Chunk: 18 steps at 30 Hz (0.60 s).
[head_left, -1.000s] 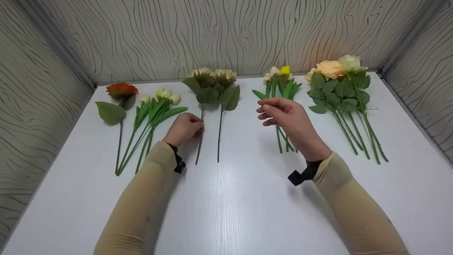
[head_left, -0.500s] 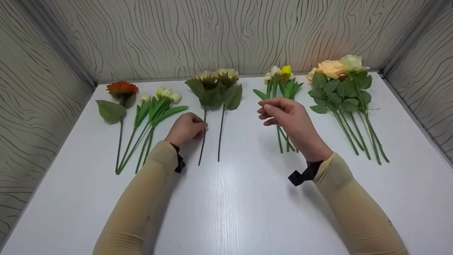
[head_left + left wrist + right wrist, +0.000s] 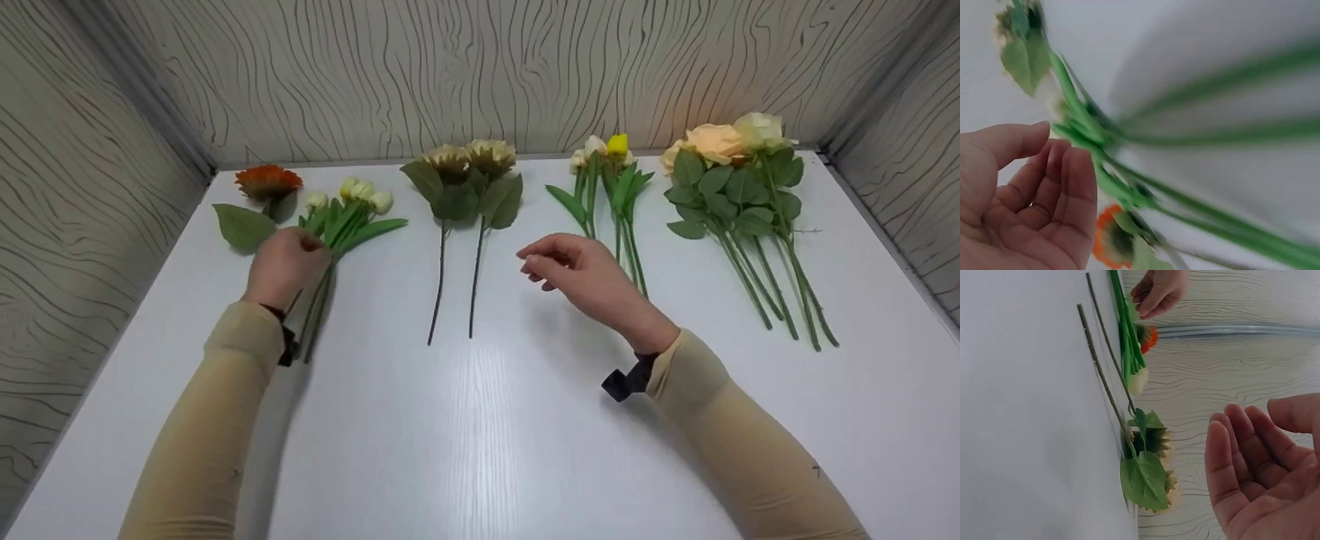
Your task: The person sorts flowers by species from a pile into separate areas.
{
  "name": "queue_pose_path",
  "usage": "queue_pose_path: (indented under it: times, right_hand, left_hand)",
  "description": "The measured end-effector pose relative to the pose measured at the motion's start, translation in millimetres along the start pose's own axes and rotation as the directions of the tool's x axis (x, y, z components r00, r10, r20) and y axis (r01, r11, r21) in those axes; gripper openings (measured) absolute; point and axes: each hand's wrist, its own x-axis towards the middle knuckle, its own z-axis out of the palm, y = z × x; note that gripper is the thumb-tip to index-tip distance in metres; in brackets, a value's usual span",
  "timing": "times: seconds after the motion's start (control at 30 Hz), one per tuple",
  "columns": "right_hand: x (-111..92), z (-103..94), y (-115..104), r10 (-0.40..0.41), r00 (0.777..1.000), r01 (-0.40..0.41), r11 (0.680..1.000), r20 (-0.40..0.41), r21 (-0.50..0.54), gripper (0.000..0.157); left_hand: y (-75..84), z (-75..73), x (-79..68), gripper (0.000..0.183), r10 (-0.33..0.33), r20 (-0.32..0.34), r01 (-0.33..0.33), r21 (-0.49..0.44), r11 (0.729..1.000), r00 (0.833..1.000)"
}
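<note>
My left hand [image 3: 283,268] hovers over the stems of the white and yellow tulips [image 3: 349,225] at the left. In the left wrist view its fingers are loosely bent, with a gap between thumb and fingertips and nothing held. Beside it lies an orange flower [image 3: 268,182], its stem mostly hidden by the hand and sleeve. Two cream flowers [image 3: 491,156] on dark stems lie side by side in the middle. My right hand [image 3: 589,281], relaxed and holding nothing, is raised over the table just in front of a second tulip group [image 3: 621,187], covering some of its stems.
Peach and white roses [image 3: 712,142] with long green stems lie at the far right. All the flowers rest on a white table [image 3: 480,435], their heads towards the back. Wood-patterned walls [image 3: 465,67] stand behind and at both sides.
My left hand has let go of the left cream flower's stem and moved left over the tulips. That flower now lies nearer its neighbour. My right hand has shifted slightly left and down.
</note>
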Motion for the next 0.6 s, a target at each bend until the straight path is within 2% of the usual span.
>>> queue_pose_path:
  times: [0.07, 0.13, 0.2, 0.3, 0.37, 0.47, 0.53, 0.6]
  right_hand:
    - [3, 15.0, -1, -0.016, 0.999, 0.019, 0.992, 0.03, -0.129, 0.022]
    - [7, 32.5, -3, -0.049, 0.996, 0.069, 0.958, 0.077, -0.278, 0.023]
    - [11, 51.6, -7, -0.101, 0.984, 0.153, 0.896, 0.145, -0.417, 0.024]
    - [16, 79.1, -15, -0.188, 0.943, 0.313, 0.779, 0.275, -0.544, 0.027]
    - [18, 93.8, -20, -0.225, 0.912, 0.394, 0.708, 0.342, -0.586, 0.027]
    - [19, 108.6, -25, -0.247, 0.882, 0.459, 0.648, 0.402, -0.608, 0.028]
    - [18, 112.6, -26, -0.252, 0.874, 0.474, 0.634, 0.417, -0.611, 0.028]
    - [17, 112.3, -25, -0.26, 0.871, 0.479, 0.636, 0.416, -0.605, 0.028]
  left_hand:
    - [-12.0, -6.5, -3.8, 0.032, -0.015, -0.008, 0.015, 0.0, 1.0, 1.0]
    - [-19.4, -9.6, -6.1, 0.033, -0.023, -0.008, 0.023, -0.006, 1.0, 1.0]
    - [-23.1, -9.7, -6.4, 0.034, -0.031, 0.002, 0.031, -0.007, 1.0, 1.0]
    - [-25.8, -8.0, -4.5, 0.034, -0.028, 0.002, 0.028, 0.014, 1.0, 1.0]
    - [-25.3, -6.5, -2.1, 0.033, -0.026, 0.0, 0.026, 0.032, 0.999, 1.0]
    - [-25.1, -4.6, 0.1, 0.031, -0.025, 0.003, 0.025, 0.045, 0.999, 1.0]
    - [-24.6, -3.8, 0.4, 0.03, -0.03, 0.013, 0.029, 0.05, 0.998, 0.999]
    - [-24.6, -3.3, 0.4, 0.029, -0.033, 0.019, 0.032, 0.058, 0.998, 0.999]
